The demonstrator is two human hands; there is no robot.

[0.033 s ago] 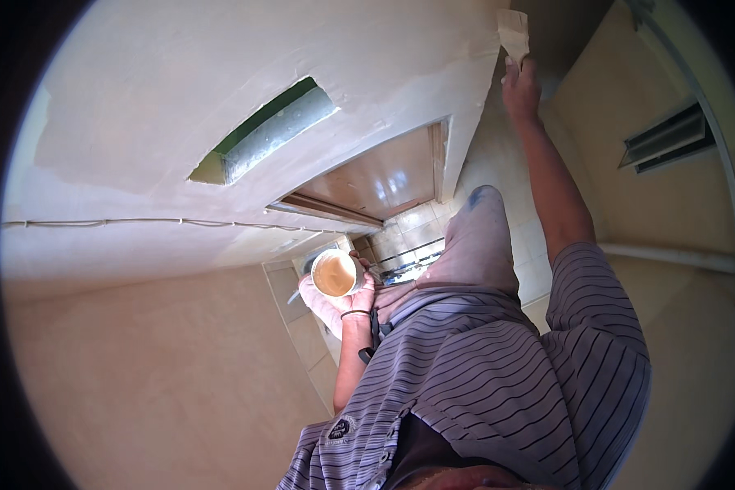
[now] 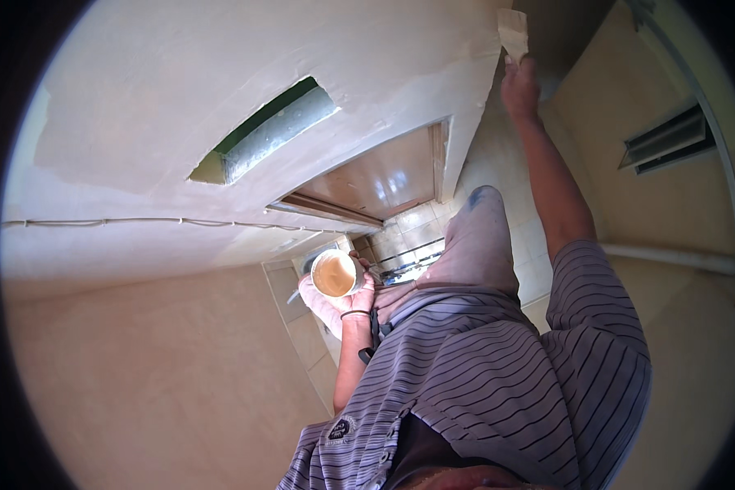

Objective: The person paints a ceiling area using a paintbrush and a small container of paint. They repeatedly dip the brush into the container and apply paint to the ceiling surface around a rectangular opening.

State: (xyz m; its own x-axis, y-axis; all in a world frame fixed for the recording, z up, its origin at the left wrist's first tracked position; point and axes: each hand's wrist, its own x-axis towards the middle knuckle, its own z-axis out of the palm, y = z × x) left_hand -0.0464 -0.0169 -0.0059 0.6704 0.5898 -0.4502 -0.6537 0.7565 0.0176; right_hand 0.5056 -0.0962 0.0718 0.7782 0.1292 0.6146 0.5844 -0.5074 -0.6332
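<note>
My left hand (image 2: 366,282) is closed around a round tub (image 2: 356,276), held upright at waist height. Light brown, smooth paint or filler (image 2: 332,273) fills part of it. Raised far out at the upper right, my right hand (image 2: 520,88) grips a flat, broad-headed tool that looks like a paintbrush (image 2: 513,34). Its cream-coloured head is at the outer edge of the pale wall (image 2: 400,57); whether it touches cannot be told. The wall's surface shows uneven, darker and lighter patches.
A slanted-looking opening (image 2: 273,126) cuts through the wall, above a brown door (image 2: 376,175). A thin cable (image 2: 139,220) runs along the wall. Floor tiles (image 2: 412,219) lie below. At the right are a louvred window (image 2: 670,139) and a pale pipe (image 2: 670,257).
</note>
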